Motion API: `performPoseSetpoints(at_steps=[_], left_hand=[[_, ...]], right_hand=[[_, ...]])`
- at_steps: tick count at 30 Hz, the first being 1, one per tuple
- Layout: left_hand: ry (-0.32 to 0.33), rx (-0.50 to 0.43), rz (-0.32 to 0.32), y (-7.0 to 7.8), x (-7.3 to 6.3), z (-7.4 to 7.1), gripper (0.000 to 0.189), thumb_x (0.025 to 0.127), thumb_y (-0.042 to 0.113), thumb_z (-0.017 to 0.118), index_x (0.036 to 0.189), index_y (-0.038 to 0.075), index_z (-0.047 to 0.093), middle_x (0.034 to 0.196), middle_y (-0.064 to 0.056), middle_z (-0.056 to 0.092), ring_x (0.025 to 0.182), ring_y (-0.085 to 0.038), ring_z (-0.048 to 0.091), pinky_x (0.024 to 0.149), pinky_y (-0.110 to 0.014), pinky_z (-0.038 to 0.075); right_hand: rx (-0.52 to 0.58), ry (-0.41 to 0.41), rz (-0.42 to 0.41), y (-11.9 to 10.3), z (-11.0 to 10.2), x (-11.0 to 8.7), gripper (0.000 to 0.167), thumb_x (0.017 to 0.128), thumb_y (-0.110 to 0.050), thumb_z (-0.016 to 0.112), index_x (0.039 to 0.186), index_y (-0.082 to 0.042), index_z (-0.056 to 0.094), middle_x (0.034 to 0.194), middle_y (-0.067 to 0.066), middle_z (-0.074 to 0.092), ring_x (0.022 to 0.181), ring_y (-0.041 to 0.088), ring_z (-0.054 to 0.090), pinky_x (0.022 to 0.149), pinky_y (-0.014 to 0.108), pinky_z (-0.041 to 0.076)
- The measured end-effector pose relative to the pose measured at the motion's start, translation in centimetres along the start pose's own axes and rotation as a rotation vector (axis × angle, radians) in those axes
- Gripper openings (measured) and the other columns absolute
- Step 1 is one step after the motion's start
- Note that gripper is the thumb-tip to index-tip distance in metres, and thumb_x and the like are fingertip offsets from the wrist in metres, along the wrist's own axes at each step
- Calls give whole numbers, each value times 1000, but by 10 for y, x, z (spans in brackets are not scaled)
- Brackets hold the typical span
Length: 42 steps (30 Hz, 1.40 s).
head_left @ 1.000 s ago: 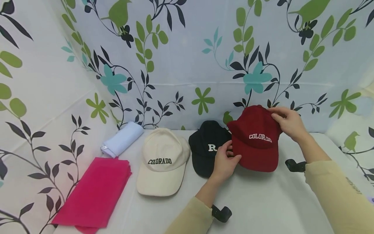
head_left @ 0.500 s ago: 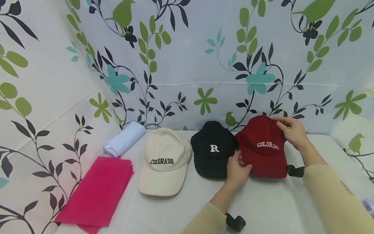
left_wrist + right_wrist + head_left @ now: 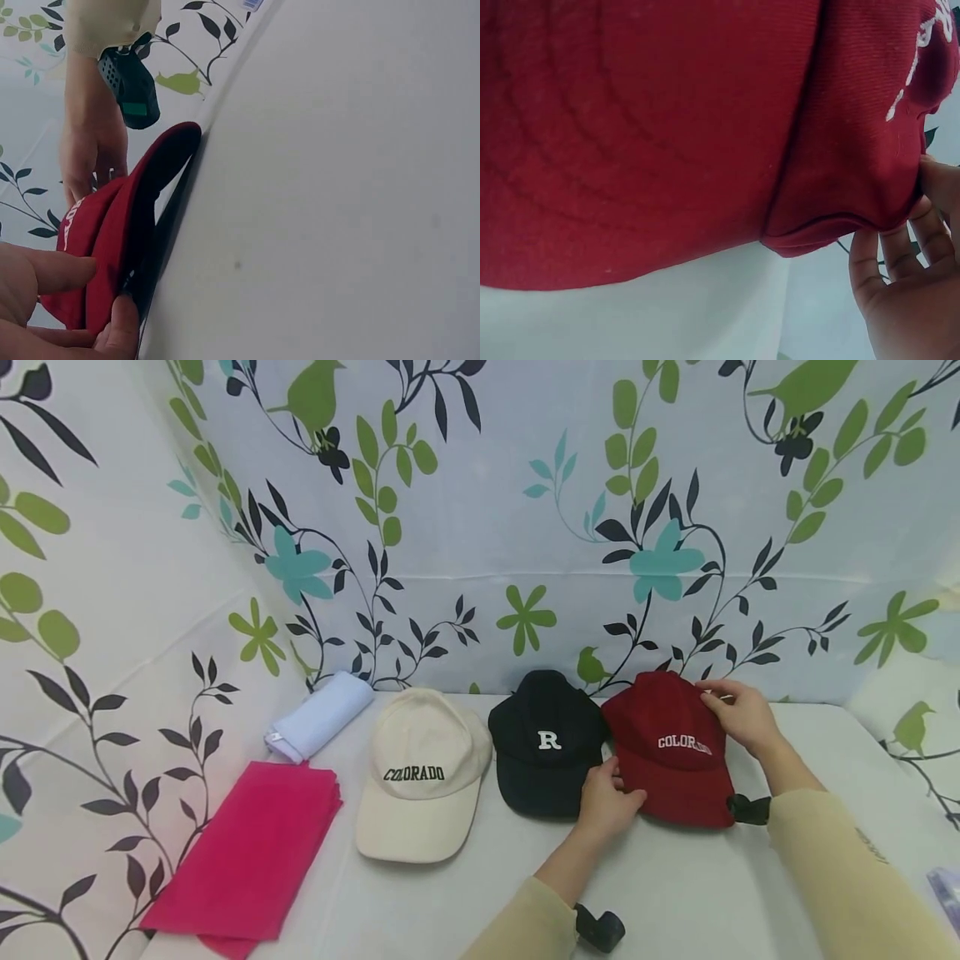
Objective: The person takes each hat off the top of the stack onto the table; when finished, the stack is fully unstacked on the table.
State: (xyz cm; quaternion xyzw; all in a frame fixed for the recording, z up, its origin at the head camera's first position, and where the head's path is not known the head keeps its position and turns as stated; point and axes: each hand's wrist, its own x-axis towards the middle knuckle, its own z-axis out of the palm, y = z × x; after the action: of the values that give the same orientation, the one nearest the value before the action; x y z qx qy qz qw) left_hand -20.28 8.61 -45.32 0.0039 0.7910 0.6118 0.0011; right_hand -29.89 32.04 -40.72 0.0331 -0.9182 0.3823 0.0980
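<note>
A white tabletop (image 3: pixel 675 893) stretches below a pale curtain (image 3: pixel 465 493) printed with dark vines, green leaves and birds, and turquoise flowers. On the left side lies a bright pink cloth (image 3: pixel 247 852), folded flat, with a corner of its under layer poking out at the near end. Just beyond its far edge sits a light blue towel (image 3: pixel 321 717), rolled up and slanting, a small tag at its near end. Next comes a cream cap (image 3: pixel 420 777), brim toward the viewer, lettered COLORADO in black. Close beside it rests a black cap (image 3: pixel 551 752) bearing a white R. A purplish item (image 3: pixel 947 893), cut off by the right edge, is too partial to identify.
</note>
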Motion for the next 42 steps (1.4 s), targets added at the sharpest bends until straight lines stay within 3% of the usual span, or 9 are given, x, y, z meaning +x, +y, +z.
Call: performPoseSetpoints(at_steps=[6, 10, 13, 16, 26, 31, 37, 42], left_hand=[[-19, -13, -7, 0, -2, -5, 57, 81, 6, 80, 133, -2, 60, 106, -3, 62, 100, -19, 63, 86, -29, 53], [-33, -16, -21, 1, -3, -9, 57, 83, 9, 80, 135, -1, 59, 115, -8, 65, 106, -22, 66, 88, -31, 55], [-49, -44, -32, 2, -3, -13, 56, 85, 9, 79, 136, 0, 59, 121, -10, 65, 111, -25, 65, 90, -35, 56], [-69, -88, -43, 2, -3, -17, 55, 87, 11, 77, 137, 2, 58, 123, -9, 64, 113, -25, 64, 90, -36, 56], [-132, -284, -12, 3, -4, -39, 55, 89, 10, 75, 140, 4, 55, 127, -10, 61, 108, -22, 64, 84, -36, 58], [-176, -340, 20, 6, -7, -52, 57, 90, 11, 76, 143, 12, 53, 130, -8, 60, 111, -21, 64, 85, -35, 58], [-218, -399, 126, 9, -9, -70, 63, 92, 11, 74, 148, 13, 47, 130, -1, 58, 117, -23, 62, 88, -33, 56], [-228, -433, 186, 8, -10, -83, 65, 92, 7, 72, 151, 12, 43, 135, -4, 56, 120, -24, 61, 91, -32, 55]], right_hand=[[-8, -12, 6, 4, 2, -4, 39, 107, -18, 49, 134, 8, 57, 116, 27, 57, 110, 46, 58, 67, 16, 47], [3, -6, 17, 2, 0, -5, 43, 107, -24, 48, 135, 9, 55, 117, 28, 57, 111, 47, 57, 80, 39, 53], [27, -8, 32, 0, -1, -6, 48, 107, -28, 46, 137, 9, 53, 121, 31, 56, 115, 49, 54, 90, 58, 48], [42, -12, 41, -1, -2, -6, 52, 107, -32, 46, 139, 10, 51, 126, 33, 54, 119, 51, 52, 97, 65, 43], [67, 19, -37, -14, -8, -7, 60, 105, -36, 53, 148, 5, 43, 139, 33, 45, 127, 53, 43, 98, 71, 38], [71, 45, -92, -24, -11, -9, 60, 103, -33, 56, 150, 2, 42, 143, 32, 40, 127, 53, 42, 98, 70, 38], [63, 44, -167, -35, -12, -14, 61, 101, -29, 61, 152, -1, 41, 148, 31, 35, 130, 53, 39, 99, 71, 36], [69, 25, -262, -43, -12, -21, 63, 97, -23, 67, 151, -2, 41, 146, 29, 37, 129, 51, 37, 96, 73, 36]])
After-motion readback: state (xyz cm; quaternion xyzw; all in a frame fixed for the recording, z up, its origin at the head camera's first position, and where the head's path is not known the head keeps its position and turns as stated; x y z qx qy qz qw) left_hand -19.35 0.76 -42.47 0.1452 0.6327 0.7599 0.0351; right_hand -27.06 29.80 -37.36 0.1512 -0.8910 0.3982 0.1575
